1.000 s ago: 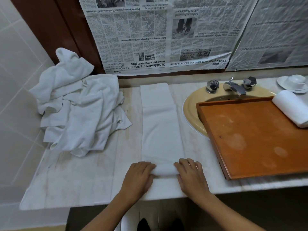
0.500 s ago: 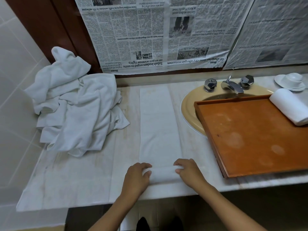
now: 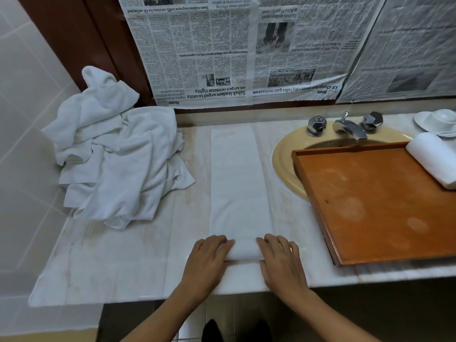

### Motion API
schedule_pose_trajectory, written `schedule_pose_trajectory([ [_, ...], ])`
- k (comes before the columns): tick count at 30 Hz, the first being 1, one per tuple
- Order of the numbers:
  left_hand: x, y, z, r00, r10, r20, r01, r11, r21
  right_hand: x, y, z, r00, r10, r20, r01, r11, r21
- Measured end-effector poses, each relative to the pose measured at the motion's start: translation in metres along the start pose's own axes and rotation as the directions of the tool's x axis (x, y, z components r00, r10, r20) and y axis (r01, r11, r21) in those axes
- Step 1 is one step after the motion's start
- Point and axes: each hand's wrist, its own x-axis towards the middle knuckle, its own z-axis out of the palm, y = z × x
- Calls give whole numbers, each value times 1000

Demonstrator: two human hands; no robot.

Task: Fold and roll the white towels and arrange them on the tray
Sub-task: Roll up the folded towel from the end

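Observation:
A long folded white towel [image 3: 237, 183] lies flat on the marble counter [image 3: 118, 262], running from the back wall toward me. Its near end is rolled into a short roll [image 3: 244, 250]. My left hand [image 3: 207, 260] grips the roll's left end and my right hand [image 3: 280, 260] grips its right end, fingers curved over the top. A wooden tray [image 3: 370, 213] rests over the sink on the right, with one rolled white towel [image 3: 434, 159] at its far right corner. A heap of loose white towels [image 3: 116, 154] sits at the back left.
The yellow sink basin [image 3: 283, 159] with a chrome tap [image 3: 348, 125] lies behind and under the tray. A white cup on a saucer [image 3: 439, 119] stands at the far right. Newspaper [image 3: 234, 50] covers the wall behind. Tiled wall closes the left side.
Both hands have pushed the roll a little further away along the towel, and the roll looks slightly thicker. The view has shifted a bit.

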Motion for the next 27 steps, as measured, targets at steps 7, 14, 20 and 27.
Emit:
schedule_pose_trajectory([
  [7, 13, -11, -15, 963, -176, 204, 231, 931, -282, 10, 10, -10, 999, 15, 42, -27, 949, 313],
  [14, 8, 2, -13, 854, -405, 328, 518, 731, -445, 13, 10, -16, 935, 200, 294, -326, 811, 485],
  [20, 13, 6, -17, 988, -150, -36, 141, 972, -188, 17, -9, -16, 988, 146, 42, -151, 975, 164],
  [27, -16, 3, -9, 993, -118, -25, 112, 980, -162, -1, -1, -10, 997, 17, 74, -24, 995, 100],
])
